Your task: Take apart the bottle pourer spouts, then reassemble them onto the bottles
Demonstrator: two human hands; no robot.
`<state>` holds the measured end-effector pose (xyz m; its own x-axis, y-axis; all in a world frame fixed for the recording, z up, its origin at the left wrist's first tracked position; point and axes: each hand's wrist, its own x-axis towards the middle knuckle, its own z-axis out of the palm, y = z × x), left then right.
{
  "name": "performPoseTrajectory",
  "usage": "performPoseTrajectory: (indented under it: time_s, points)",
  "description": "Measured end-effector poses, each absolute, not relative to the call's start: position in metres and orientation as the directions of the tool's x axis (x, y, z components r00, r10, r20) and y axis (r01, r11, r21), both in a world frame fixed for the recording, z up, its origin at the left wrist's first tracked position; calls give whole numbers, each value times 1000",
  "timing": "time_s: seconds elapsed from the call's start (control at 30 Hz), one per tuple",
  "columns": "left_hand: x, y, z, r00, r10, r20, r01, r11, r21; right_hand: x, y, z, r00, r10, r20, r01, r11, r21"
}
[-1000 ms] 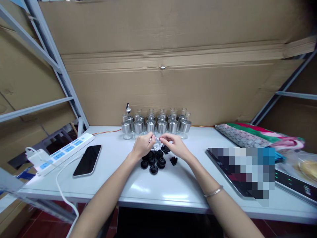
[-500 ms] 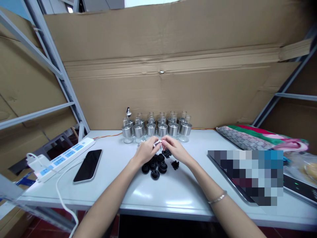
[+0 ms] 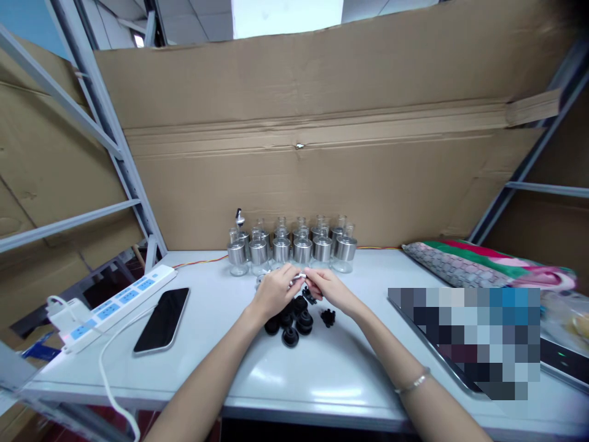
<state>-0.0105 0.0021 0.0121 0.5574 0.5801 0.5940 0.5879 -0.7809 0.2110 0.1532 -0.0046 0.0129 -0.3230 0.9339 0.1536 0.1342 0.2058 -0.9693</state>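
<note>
My left hand (image 3: 276, 290) is closed in a pinch on a small whitish, shiny piece (image 3: 297, 277), too small to name for sure. The fingertips of my right hand (image 3: 329, 290) are pinched at the piece's right end. Just below both hands lies a cluster of black round stoppers (image 3: 290, 336), partly covered by my left hand. Small black toothed pieces (image 3: 328, 317) sit under and beside my right hand. Behind the hands stand several glass bottles with steel sleeves (image 3: 302, 252) in two rows; a pourer spout (image 3: 240, 218) tops one at the back left.
On the left lie a phone (image 3: 163, 320) and a white power strip (image 3: 124, 307) with a plugged-in charger and cable. To the right are a blurred-out flat device (image 3: 460, 344) and a folded colourful cloth (image 3: 497, 264). A cardboard wall (image 3: 294, 184) closes off the back.
The head view has tilted up slightly, so everything sits lower in the picture. My hands stay together at the small piece, with the right fingers a little more curled.
</note>
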Motion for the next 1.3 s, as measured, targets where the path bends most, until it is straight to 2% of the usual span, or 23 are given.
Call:
performPoseTrajectory:
  time_s: [0.37,0.43,0.6,0.8,0.97,1.3]
  points:
    - [-10,2,10,590,539,600,598,-792,124,157,-9,17,-358,933,33,117,79,-990]
    - [-10,3,9,584,544,603,608,-785,118,158,-9,19,-334,940,64,139,116,-984]
    - [-10,5,7,525,575,628,639,-753,156,160,-10,23,-303,920,248,163,307,-938]
    - [-10,4,8,520,566,640,624,-763,168,158,-5,17,-333,908,255,166,322,-932]
    - [-11,3,10,532,571,625,614,-768,180,167,-9,23,-357,922,153,176,227,-958]
    - [-15,4,16,536,557,634,593,-783,186,201,-6,23,-381,923,-57,471,140,-871]
